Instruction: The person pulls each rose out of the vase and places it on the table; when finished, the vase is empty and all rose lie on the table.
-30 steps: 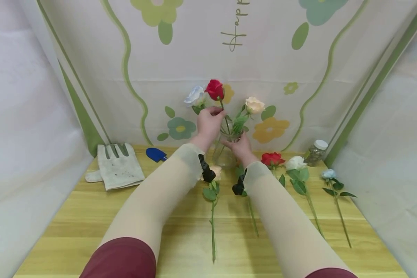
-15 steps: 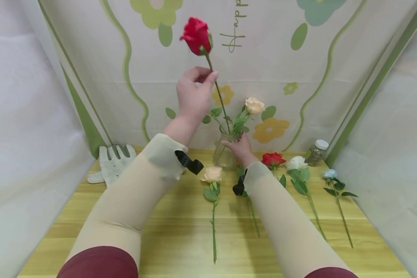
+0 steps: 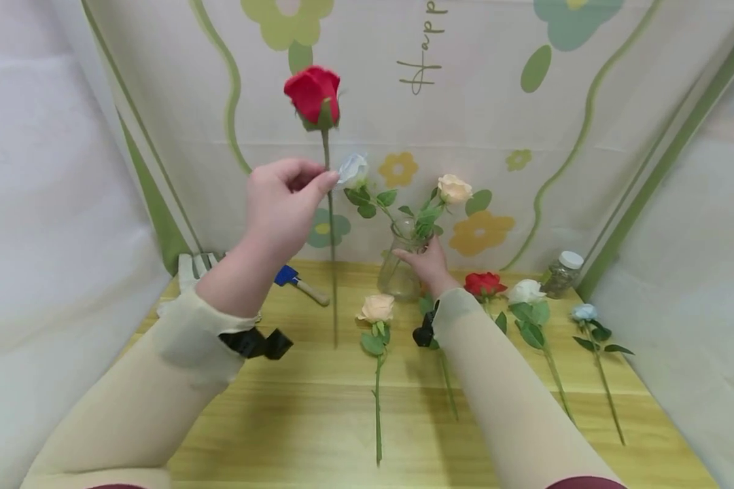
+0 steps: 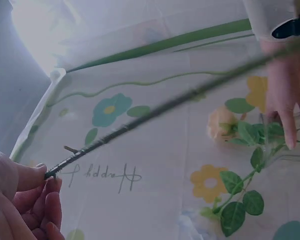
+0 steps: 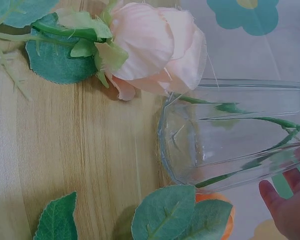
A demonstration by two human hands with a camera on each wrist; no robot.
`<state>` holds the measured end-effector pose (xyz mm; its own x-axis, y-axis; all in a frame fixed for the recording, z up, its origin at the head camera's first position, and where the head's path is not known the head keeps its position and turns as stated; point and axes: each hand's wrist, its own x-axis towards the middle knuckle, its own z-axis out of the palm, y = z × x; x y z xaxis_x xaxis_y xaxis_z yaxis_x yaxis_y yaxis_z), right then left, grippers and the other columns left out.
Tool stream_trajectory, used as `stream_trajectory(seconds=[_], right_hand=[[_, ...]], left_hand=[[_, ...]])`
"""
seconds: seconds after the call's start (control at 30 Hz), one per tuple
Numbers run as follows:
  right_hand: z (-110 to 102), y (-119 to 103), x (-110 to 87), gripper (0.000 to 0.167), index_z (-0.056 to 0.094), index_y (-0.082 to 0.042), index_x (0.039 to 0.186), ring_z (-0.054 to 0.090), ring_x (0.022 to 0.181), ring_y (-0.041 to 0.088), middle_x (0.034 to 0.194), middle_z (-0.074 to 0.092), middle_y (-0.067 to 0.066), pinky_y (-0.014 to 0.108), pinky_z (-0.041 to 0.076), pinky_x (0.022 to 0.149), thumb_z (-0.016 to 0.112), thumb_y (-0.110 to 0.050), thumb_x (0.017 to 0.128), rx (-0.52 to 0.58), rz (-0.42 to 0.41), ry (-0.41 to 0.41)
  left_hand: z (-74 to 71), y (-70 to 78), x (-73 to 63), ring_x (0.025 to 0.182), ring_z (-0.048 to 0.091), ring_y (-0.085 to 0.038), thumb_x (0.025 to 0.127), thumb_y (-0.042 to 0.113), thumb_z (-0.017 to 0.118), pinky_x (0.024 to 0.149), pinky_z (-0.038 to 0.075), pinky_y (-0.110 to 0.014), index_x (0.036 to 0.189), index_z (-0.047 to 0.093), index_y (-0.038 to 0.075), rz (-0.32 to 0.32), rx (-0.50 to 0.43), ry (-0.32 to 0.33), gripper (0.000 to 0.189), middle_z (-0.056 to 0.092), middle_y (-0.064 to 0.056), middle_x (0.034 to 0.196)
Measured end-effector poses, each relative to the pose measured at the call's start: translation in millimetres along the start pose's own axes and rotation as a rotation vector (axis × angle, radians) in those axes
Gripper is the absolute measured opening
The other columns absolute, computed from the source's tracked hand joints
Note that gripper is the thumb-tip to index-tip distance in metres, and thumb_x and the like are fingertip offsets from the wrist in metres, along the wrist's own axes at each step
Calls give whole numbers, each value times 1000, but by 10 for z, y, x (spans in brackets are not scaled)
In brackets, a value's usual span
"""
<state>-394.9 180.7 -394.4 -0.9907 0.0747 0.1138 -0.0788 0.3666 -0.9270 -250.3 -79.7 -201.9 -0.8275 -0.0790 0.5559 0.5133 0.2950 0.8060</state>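
Observation:
Between thumb and fingers, my left hand point(image 3: 284, 204) pinches the stem of a red rose point(image 3: 314, 96). The rose stands upright in the air, left of the vase, with its bare stem point(image 4: 140, 120) hanging below the hand. My right hand point(image 3: 429, 261) grips the clear glass vase point(image 3: 397, 275) near its neck, from the right side. In the vase are a pale blue rose point(image 3: 353, 170) leaning left and a peach rose point(image 3: 455, 189) leaning right. Their stems show through the glass point(image 5: 229, 135) in the right wrist view.
On the wooden table point(image 3: 281, 421) lie a peach rose point(image 3: 376, 309), a red rose point(image 3: 484, 284), a white rose point(image 3: 526, 292) and a blue rose point(image 3: 584, 312). A lidded jar point(image 3: 563, 273) stands back right. A blue trowel point(image 3: 302, 285) and gloves point(image 3: 189, 272) lie left.
My left hand has drawn the red rose up out of the vase and carried it left, its stem now apart from the vase. My right hand stays on the vase.

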Motion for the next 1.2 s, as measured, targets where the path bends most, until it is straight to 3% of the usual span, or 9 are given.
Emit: stream_trajectory(seconds=[0.1,0.2,0.33,0.6,0.77,0.93,1.2], right_hand=[[-7,-19,1,88,26,-21,154,28,143,30,157,31,8,45,30,113,80,-31,85,-5,4,-1],[-11,-38,3,87,26,-21,154,29,143,30,157,31,8,45,30,113,79,-31,86,-14,9,2],[-3,-49,-2,86,27,-21,154,29,142,30,156,32,8,46,30,112,79,-31,86,-23,10,8],[5,-48,-6,85,27,-20,153,30,142,28,155,33,8,45,31,112,79,-30,86,-30,-13,11],[3,-48,-6,85,28,-20,153,29,142,28,155,33,8,45,30,112,79,-29,86,-23,-11,10],[1,-48,-8,84,29,-20,153,29,142,28,155,34,7,45,30,112,80,-29,86,-15,-7,13],[4,-47,6,84,28,-19,153,30,142,29,155,34,9,46,30,112,79,-26,87,-25,-11,16]], left_hand=[[-97,-130,-131,79,60,-20,93,20,71,68,49,-27,98,75,1,-91,59,-74,20,70,-10,88],[-166,-351,-260,86,62,-21,94,22,70,76,51,-33,101,75,2,-178,140,-165,22,71,-9,94],[-201,-801,-450,92,63,-25,94,21,70,80,51,-39,102,74,0,-263,227,-250,23,72,-12,98],[-123,-1717,-856,89,64,-25,90,18,73,74,52,-37,100,75,-1,-418,316,-354,21,72,-11,96],[-23,-2127,-1058,75,61,-19,87,17,75,66,51,-35,84,76,6,-446,421,-460,11,69,-2,81],[93,-2326,-1180,72,58,-17,83,18,77,62,49,-31,82,76,9,-469,508,-496,10,66,1,81],[197,-2380,-1258,71,55,-19,79,15,80,60,46,-31,78,71,7,-496,493,-490,13,62,-1,80]])
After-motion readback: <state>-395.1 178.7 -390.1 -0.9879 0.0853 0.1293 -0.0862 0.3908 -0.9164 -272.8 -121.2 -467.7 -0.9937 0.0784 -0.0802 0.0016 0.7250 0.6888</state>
